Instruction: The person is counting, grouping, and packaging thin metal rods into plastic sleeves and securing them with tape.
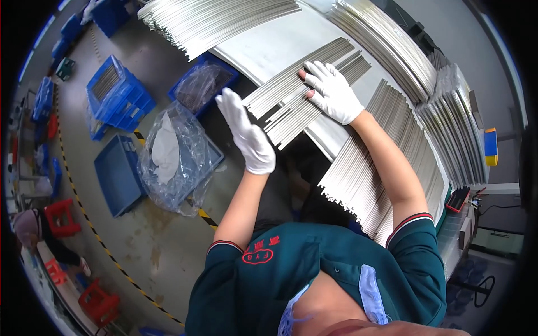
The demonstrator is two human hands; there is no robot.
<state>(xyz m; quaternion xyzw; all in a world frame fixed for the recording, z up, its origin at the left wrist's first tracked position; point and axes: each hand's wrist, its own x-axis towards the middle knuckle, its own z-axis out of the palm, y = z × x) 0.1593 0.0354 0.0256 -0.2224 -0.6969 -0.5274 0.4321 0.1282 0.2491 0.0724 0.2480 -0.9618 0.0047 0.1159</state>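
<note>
Taking 12 o'clock as straight away from you, the loose metal rods lie ahead of your chest on the white tabletop, their long axis running from about 8 o'clock to 2 o'clock and their near ends jutting past the tabletop's edge. The set shows a narrow gap along part of its length, and its near ends are stepped, not flush. Your right hand is the nearer one, resting on top toward the 2 o'clock half; its grip is spread, thumb and fingers apart, with no rod visibly clamped, though what lies under the palm is hidden. Your left hand stands upright off the 8 o'clock ends, its grip flat and free, fingers together and pointing toward 11 o'clock. From that palm the rod ends sit at roughly 2 o'clock, just beside it; whether they touch, you cannot tell here. So the rods' length runs between the two hands, one over the top, the other by the ends. A far rod pile lies at 11 o'clock, and a near rod pile sits under your right forearm, toward 4 o'clock.
</note>
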